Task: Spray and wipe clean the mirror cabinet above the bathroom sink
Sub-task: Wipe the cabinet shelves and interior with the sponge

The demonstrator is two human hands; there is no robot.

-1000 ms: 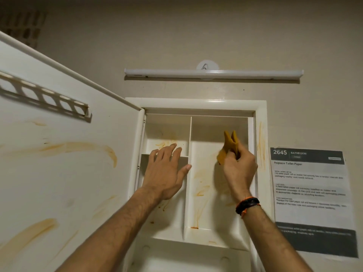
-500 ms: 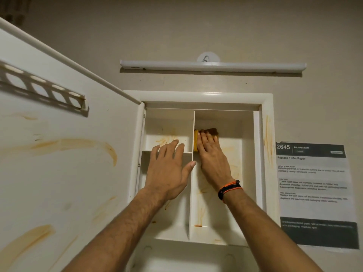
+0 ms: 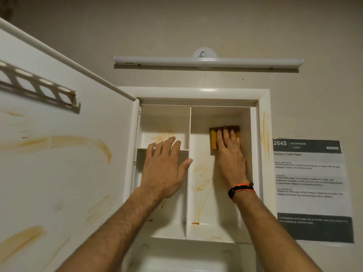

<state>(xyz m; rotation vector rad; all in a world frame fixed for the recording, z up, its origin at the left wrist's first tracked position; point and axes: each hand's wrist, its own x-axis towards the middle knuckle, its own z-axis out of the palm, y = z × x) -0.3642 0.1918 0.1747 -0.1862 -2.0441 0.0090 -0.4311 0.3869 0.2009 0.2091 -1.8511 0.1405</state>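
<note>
The white wall cabinet (image 3: 264, 114) stands open, its door (image 3: 59, 163) swung out to the left and streaked with orange-brown smears. Inside, a vertical divider (image 3: 189, 173) splits it into two bays, both stained. My right hand (image 3: 229, 156) presses a yellow sponge (image 3: 213, 139) with a dark scrub side flat against the back wall, high in the right bay, fingers straight. My left hand (image 3: 167, 169) is spread open in front of the small shelf (image 3: 182, 149) in the left bay, thumb near the divider. Whether it touches the shelf is unclear.
A long white light bar (image 3: 208, 62) is mounted on the wall above the cabinet. A printed paper sheet (image 3: 312, 189) hangs on the wall to the right. A slotted rack (image 3: 39, 87) is fixed on the door's inner face.
My right hand went from holding the bunched sponge to pressing it flat on the back wall, then slid it from beside the divider to the right. The left hand barely moved.
</note>
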